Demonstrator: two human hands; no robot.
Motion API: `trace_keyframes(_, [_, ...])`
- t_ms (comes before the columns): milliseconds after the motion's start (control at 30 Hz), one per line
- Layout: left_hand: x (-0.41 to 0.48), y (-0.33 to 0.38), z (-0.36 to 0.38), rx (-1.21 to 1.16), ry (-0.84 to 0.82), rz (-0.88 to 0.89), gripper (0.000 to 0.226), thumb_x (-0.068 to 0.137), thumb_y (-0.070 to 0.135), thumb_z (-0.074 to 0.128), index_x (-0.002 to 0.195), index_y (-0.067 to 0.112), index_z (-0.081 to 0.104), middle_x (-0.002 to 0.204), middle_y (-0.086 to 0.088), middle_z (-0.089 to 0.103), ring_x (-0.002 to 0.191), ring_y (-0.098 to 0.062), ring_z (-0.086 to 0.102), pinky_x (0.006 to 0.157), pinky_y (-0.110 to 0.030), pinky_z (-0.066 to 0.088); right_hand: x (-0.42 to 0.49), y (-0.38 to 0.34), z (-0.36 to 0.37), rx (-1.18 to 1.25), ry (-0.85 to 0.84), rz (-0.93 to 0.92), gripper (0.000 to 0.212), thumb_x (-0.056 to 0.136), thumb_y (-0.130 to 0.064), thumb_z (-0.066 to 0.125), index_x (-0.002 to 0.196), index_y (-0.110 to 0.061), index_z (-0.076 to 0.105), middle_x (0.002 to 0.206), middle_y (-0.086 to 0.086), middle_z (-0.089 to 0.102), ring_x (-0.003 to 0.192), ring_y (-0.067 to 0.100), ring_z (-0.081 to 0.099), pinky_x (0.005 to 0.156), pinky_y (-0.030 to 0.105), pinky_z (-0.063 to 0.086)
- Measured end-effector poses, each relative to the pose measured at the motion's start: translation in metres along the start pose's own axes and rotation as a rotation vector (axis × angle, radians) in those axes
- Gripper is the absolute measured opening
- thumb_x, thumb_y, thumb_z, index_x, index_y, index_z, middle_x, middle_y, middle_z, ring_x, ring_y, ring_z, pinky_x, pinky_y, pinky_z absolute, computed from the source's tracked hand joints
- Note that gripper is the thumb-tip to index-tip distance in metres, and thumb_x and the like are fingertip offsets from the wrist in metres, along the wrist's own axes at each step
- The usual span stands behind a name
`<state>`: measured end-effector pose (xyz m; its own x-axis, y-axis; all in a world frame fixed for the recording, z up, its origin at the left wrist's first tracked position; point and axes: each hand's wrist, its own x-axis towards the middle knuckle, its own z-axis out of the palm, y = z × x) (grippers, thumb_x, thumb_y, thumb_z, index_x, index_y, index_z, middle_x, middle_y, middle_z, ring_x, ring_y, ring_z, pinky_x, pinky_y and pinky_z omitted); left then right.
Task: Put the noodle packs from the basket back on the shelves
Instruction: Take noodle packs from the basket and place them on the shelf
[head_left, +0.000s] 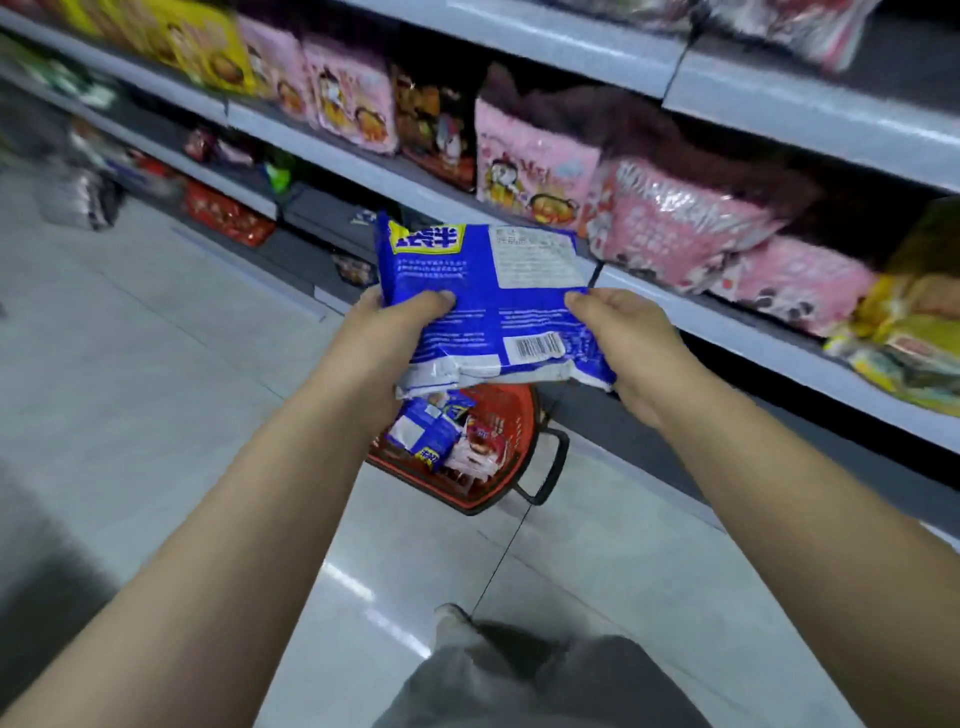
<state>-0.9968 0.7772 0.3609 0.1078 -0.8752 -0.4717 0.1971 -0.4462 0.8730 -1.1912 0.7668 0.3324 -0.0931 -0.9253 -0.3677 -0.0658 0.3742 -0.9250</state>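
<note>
**Blue pack (483, 296) waiting for its shelf**

Head view: the left grip (379, 343) and right grip (634, 353) are each pinching a lower side of the pack, thumbs on top. They are holding it above the basket (511, 410), in front of the shelf (395, 182). Keeping it level and looking for matching blue stock seems wise, since only pink packs (535, 166) are facing it.

One pack is showing in hand, two grips and one basket. At least one more blue pack is lying inside the basket. The rest are too jumbled to count.

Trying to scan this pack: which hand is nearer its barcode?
Right. The right hand grips the blue pack at the edge just beside the barcode; the left hand holds the opposite edge, farther away.
</note>
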Motion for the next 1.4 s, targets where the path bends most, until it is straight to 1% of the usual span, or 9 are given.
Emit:
trace_keyframes(267, [-0.125, 0.046, 0.134, 0.093, -0.131, 0.315, 0.005, 0.09, 0.015, 0.061, 0.095, 0.017, 0.063, 0.093, -0.007, 0.075, 0.079, -0.023, 0.072, 0.075, -0.036, 0.058, -0.114, -0.072, -0.144, 0.147, 0.159, -0.226, 0.012, 0.094, -0.025, 0.06, 0.09, -0.015, 0.066, 0.086, 0.004, 0.076, 0.078, 0.019, 0.072, 0.081, 0.041, 0.058])
trace_keyframes(400, [-0.185, 0.06, 0.21, 0.106, -0.204, 0.417, 0.008, 0.09, 0.012, 0.055, 0.089, 0.018, 0.061, 0.084, -0.003, 0.075, 0.071, -0.017, 0.072, 0.065, -0.03, 0.057, -0.167, -0.101, -0.228, 0.139, 0.234, -0.301, 0.026, 0.093, -0.03, 0.061, 0.111, -0.011, 0.059, 0.099, 0.007, 0.074, 0.081, 0.017, 0.073, 0.075, 0.034, 0.059])
trace_keyframes(500, [-0.22, 0.073, 0.259, 0.083, -0.255, 0.514, 0.006, 0.091, 0.016, 0.061, 0.095, 0.02, 0.061, 0.088, 0.002, 0.076, 0.078, -0.015, 0.073, 0.07, -0.032, 0.057, -0.2, -0.126, -0.285, 0.163, 0.292, -0.384, 0.028, 0.094, -0.029, 0.061, 0.113, -0.01, 0.056, 0.099, 0.007, 0.073, 0.074, 0.013, 0.072, 0.06, 0.025, 0.058])
trace_keyframes(700, [-0.258, 0.105, 0.345, 0.009, -0.306, 0.731, 0.042, 0.086, 0.013, 0.07, 0.123, 0.008, 0.053, 0.104, -0.002, 0.071, 0.082, -0.011, 0.072, 0.063, -0.023, 0.056, -0.235, -0.169, -0.369, 0.175, 0.439, -0.554, 0.027, 0.093, -0.025, 0.062, 0.115, -0.01, 0.056, 0.096, 0.006, 0.072, 0.068, 0.009, 0.071, 0.055, 0.024, 0.056])
trace_keyframes(867, [-0.264, 0.128, 0.408, 0.083, -0.347, 0.898, 0.016, 0.084, 0.008, 0.07, 0.096, 0.016, 0.064, 0.093, -0.003, 0.073, 0.077, -0.014, 0.071, 0.071, -0.033, 0.059, -0.242, -0.199, -0.425, 0.124, 0.568, -0.695, 0.017, 0.091, -0.025, 0.064, 0.107, -0.018, 0.059, 0.106, 0.005, 0.069, 0.091, 0.019, 0.07, 0.083, 0.04, 0.058])
trace_keyframes(967, [-0.26, 0.146, 0.449, 0.11, -0.396, 0.972, 0.016, 0.084, 0.006, 0.068, 0.09, 0.02, 0.063, 0.095, -0.006, 0.072, 0.086, -0.022, 0.07, 0.083, -0.042, 0.057, -0.237, -0.218, -0.456, 0.078, 0.647, -0.765, 0.011, 0.091, -0.027, 0.064, 0.099, -0.025, 0.057, 0.105, 0.0, 0.067, 0.089, 0.012, 0.069, 0.082, 0.035, 0.058])
trace_keyframes(1167, [-0.241, 0.196, 0.531, 0.083, -0.489, 1.07, 0.022, 0.088, 0.003, 0.062, 0.092, 0.025, 0.066, 0.087, 0.009, 0.07, 0.073, -0.001, 0.067, 0.068, -0.02, 0.054, -0.209, -0.269, -0.519, 0.022, 0.806, -0.863, 0.014, 0.092, -0.028, 0.062, 0.104, -0.022, 0.058, 0.097, -0.001, 0.064, 0.094, 0.021, 0.066, 0.086, 0.045, 0.054])
trace_keyframes(1267, [-0.222, 0.224, 0.571, 0.104, -0.56, 1.026, 0.026, 0.091, 0.002, 0.056, 0.091, 0.026, 0.067, 0.081, 0.012, 0.072, 0.07, -0.001, 0.069, 0.065, -0.021, 0.056, -0.184, -0.298, -0.551, 0.049, 0.808, -0.83, 0.02, 0.091, -0.027, 0.064, 0.108, -0.018, 0.059, 0.1, 0.004, 0.068, 0.095, 0.028, 0.068, 0.082, 0.052, 0.056])
trace_keyframes(1400, [-0.197, 0.258, 0.622, 0.204, -0.622, 1.014, 0.033, 0.09, -0.002, 0.049, 0.088, 0.023, 0.069, 0.074, 0.013, 0.071, 0.06, 0.002, 0.066, 0.049, -0.012, 0.048, -0.149, -0.332, -0.592, -0.026, 0.954, -0.795, 0.04, 0.085, -0.028, 0.072, 0.111, -0.017, 0.043, 0.104, 0.001, 0.059, 0.082, 0.007, 0.059, 0.071, 0.025, 0.051])
